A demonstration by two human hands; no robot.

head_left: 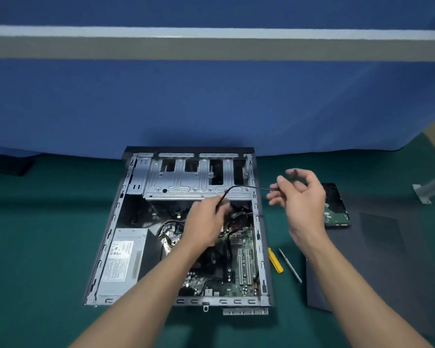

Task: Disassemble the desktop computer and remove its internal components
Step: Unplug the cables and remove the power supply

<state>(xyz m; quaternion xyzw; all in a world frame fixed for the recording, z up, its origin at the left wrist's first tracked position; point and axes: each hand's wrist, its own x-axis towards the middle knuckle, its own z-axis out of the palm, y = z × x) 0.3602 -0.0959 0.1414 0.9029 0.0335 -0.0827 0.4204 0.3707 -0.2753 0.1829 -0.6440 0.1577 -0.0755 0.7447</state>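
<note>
Left hand (206, 222) and right hand (301, 197) pinched black cable (246, 187) above case (186, 183); a hard tug risked tearing its plug.

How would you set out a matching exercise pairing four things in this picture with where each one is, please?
Things:
1 power supply
2 hard drive
3 yellow tool
4 black cable

Places:
A pinched between left hand and right hand
B inside the case, left side
C flat beside the case's right wall
D right of the case, beyond the right hand

Pairs: 1-B, 2-D, 3-C, 4-A.
</note>
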